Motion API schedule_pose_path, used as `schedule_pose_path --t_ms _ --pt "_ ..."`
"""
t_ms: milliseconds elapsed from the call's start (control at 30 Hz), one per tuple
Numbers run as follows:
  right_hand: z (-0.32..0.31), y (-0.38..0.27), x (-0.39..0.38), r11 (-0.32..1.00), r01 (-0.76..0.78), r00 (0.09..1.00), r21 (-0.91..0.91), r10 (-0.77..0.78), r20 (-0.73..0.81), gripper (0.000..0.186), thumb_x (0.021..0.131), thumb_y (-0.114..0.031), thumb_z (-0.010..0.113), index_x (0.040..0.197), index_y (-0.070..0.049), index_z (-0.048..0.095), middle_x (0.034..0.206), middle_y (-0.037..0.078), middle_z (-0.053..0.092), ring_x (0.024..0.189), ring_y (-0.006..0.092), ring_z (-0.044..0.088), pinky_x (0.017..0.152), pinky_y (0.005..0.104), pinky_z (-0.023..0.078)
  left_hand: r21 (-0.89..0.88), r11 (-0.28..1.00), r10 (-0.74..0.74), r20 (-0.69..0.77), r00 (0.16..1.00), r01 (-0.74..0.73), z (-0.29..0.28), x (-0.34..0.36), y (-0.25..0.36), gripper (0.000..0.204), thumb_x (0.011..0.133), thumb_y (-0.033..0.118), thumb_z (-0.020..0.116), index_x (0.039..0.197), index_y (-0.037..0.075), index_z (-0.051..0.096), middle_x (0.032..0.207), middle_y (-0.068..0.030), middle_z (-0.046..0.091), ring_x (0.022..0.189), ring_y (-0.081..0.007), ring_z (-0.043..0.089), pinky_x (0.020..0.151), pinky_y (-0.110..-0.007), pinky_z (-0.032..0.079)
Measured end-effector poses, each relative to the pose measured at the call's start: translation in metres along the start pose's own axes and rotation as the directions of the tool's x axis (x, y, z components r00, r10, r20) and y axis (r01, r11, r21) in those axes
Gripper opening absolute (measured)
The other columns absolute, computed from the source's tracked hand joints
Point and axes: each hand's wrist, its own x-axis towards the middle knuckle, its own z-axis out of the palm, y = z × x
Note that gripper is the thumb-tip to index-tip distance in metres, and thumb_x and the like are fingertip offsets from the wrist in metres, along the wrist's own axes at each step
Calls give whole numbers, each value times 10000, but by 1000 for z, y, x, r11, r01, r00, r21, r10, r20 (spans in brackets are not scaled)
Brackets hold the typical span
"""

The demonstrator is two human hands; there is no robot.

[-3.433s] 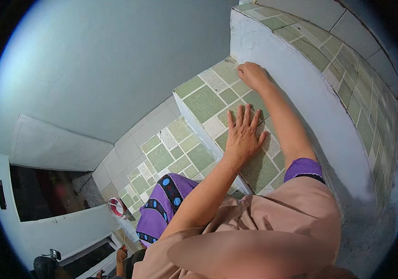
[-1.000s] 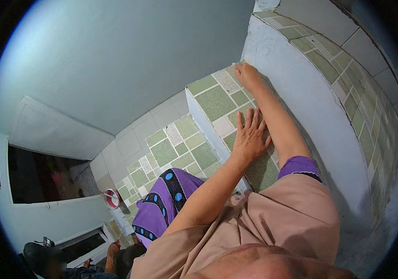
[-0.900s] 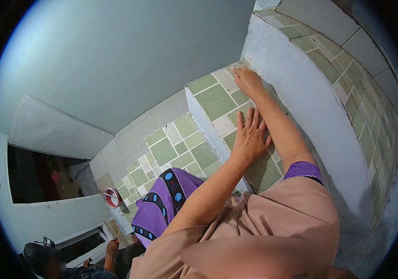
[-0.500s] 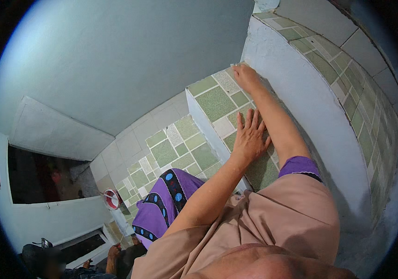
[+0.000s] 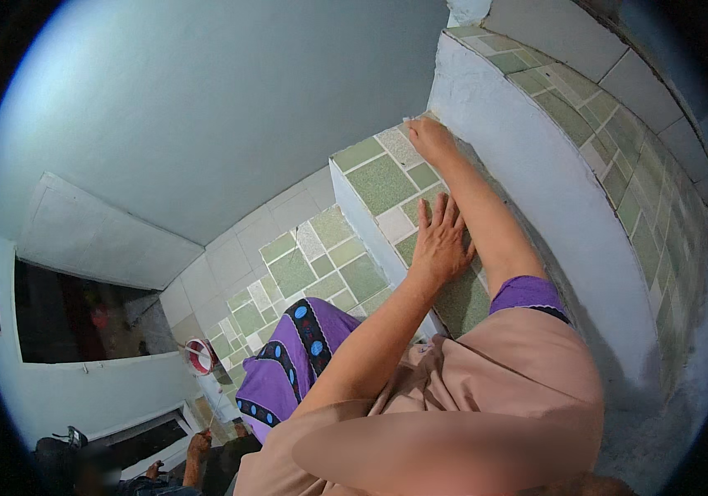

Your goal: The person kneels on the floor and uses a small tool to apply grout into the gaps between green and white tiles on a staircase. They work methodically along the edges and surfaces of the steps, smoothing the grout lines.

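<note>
My left hand (image 5: 442, 245) lies flat on the green-and-white tiled step (image 5: 380, 183), its fingers stretched out and spread. Farther up, near the step's far corner by the wall, my right hand (image 5: 433, 140) is closed with its knuckles bent. A small whitish bit shows at its fingertips; what it is cannot be made out. The right forearm reaches past the left fingers, close beside them. Next to the right hand rises the pale riser (image 5: 528, 124) of the step above.
A plain grey-blue wall (image 5: 230, 107) borders the far side. Lower tiled steps (image 5: 321, 256) descend leftward to a doorway (image 5: 81, 318). A red-rimmed bucket (image 5: 199, 356) stands at the bottom. Another person's hand (image 5: 199, 446) holds a thin stick at the lower left.
My right hand has shifted slightly left along the step's far edge. The left hand stays flat, moved a little toward the left.
</note>
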Motion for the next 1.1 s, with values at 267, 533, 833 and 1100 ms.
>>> schedule_pose_path --t_ms 267,533,833,1100 --pt "-13 -6 -13 997 8 995 -82 0 104 283 886 -190 537 1122 -115 673 985 176 664 938 338 639 827 441 511 70 996 -54 -43 998 57 -23 15 -62 652 909 475 477 1421 84 375 1492 -191 318 1409 -332 249 1165 -488 132" --pt "-22 0 -5 998 -27 996 51 23 89 266 830 -179 542 1010 -93 718 993 167 683 956 343 646 857 454 504 146 971 -174 -109 979 189 -30 19 -73 640 912 484 453 1434 121 380 1513 -153 298 1410 -324 242 1170 -502 107" --pt "-24 -2 12 999 -52 995 -8 52 83 279 845 -146 540 1064 -107 708 1028 177 674 949 343 646 859 444 505 133 974 -166 -138 977 184 -28 18 -75 651 895 484 478 1425 115 390 1505 -160 307 1405 -332 247 1165 -519 100" --pt "-24 6 -3 997 62 987 -35 -55 152 284 866 -205 558 1104 -130 694 1044 174 660 980 339 626 862 434 496 112 974 -182 -122 976 196 -30 19 -74 659 895 495 472 1437 132 378 1508 -153 304 1415 -321 234 1172 -508 81"
